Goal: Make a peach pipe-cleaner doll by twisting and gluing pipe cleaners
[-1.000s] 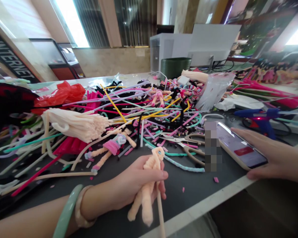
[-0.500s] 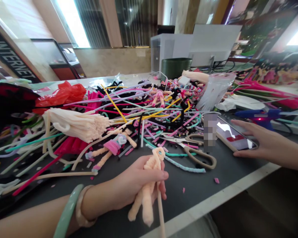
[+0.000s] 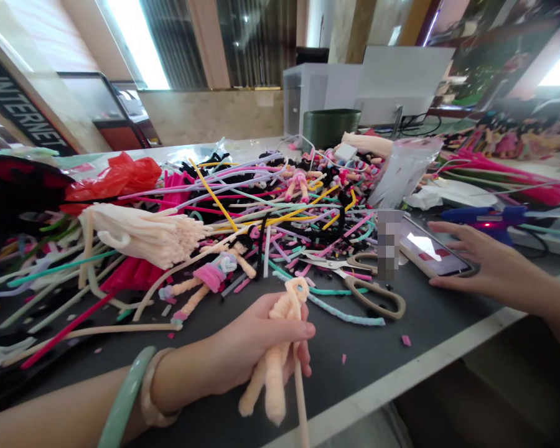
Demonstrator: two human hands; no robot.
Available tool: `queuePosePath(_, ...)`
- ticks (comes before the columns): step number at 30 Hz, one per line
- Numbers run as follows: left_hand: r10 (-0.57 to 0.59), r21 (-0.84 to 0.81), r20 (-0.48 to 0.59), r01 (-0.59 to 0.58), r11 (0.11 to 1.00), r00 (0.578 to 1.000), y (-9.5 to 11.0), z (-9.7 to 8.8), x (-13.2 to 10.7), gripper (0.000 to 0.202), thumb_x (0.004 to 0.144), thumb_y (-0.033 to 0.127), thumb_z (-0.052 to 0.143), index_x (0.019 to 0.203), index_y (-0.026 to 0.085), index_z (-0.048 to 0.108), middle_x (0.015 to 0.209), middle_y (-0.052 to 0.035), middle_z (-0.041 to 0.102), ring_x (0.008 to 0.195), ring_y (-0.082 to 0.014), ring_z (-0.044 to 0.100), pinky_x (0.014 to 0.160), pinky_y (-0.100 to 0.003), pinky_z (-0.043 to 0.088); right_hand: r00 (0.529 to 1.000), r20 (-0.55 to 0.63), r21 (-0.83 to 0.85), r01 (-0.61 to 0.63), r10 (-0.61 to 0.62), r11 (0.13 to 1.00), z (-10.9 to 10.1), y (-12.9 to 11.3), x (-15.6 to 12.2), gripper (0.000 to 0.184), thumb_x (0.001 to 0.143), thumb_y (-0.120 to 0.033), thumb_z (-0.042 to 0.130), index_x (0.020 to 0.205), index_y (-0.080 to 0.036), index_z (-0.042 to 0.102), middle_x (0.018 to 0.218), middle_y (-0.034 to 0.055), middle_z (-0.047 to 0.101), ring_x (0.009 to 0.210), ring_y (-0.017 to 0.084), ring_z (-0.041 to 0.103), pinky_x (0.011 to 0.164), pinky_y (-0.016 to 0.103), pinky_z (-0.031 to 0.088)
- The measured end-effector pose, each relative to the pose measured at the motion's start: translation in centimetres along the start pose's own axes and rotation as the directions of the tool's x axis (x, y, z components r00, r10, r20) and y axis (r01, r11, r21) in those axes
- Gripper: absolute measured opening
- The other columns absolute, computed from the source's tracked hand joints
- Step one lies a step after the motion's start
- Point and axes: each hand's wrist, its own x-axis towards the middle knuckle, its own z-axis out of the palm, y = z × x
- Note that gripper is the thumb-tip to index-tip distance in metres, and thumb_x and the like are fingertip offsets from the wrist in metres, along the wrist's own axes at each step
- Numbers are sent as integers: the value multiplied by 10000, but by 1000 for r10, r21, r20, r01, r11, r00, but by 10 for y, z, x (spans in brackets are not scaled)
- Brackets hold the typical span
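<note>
left hand (image 3: 256,339) grips pipe-cleaner doll (image 3: 274,367) | right hand (image 3: 488,264) open, just beside smartphone (image 3: 429,249)

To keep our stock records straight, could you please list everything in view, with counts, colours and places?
loose pipe cleaners: many, mixed colours, heaped mid-table
pipe-cleaner bundle: one, peach, front left
dressed doll: one, peach and pink, front centre
plastic bag: one, red, behind bundle
scissors: one pair, beige handles, right of centre
smartphone: one, pale case, right
glue gun: one, blue, far right
held doll: one, peach, in left hand
left hand: closed on held doll
right hand: open, beside smartphone
</note>
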Motion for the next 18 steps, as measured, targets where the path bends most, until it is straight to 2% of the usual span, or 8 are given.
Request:
queuePosePath(5,-4,3,-5,4,1000,1000,-2,-1,0,183,787,205,644,857,171,479,548,40,623,394,-49,521,691,-331,520,994,-98,27,50,-47,998,15,-11,3,751,706,-503,711,1361,-317,395,1400,71,472,1196,304,561,1040,424,454)
queuePosePath(9,2,7,-6,-2,1000,1000,-4,-1,-2,186,795,205,640,873,173,475,551,45,621,402,-49,525,687,-328,520,986,-140,6,90,-88,996,23,-17,5,686,734,-442,711,1334,-275,423,1373,90,492,1197,295,557,1082,414,396)
queuePosePath(15,-2,7,-6,2,1000,1000,-2,0,-2,180,796,195,630,869,172,467,549,46,618,390,-39,514,688,-324,521,982,-130,-67,126,-134,990,17,-32,2,578,820,-337,659,1330,-205,421,1359,151,486,1240,270,514,1074,334,368)
queuePosePath(18,3,-1,11,-3,1000,1000,-1,-1,-1,177,789,194,636,860,171,475,557,36,621,399,-48,528,605,-263,500,978,-147,-122,134,-151,984,12,-45,-1,542,861,-316,621,1336,-152,419,1362,189,466,1301,266,438,1101,321,313)
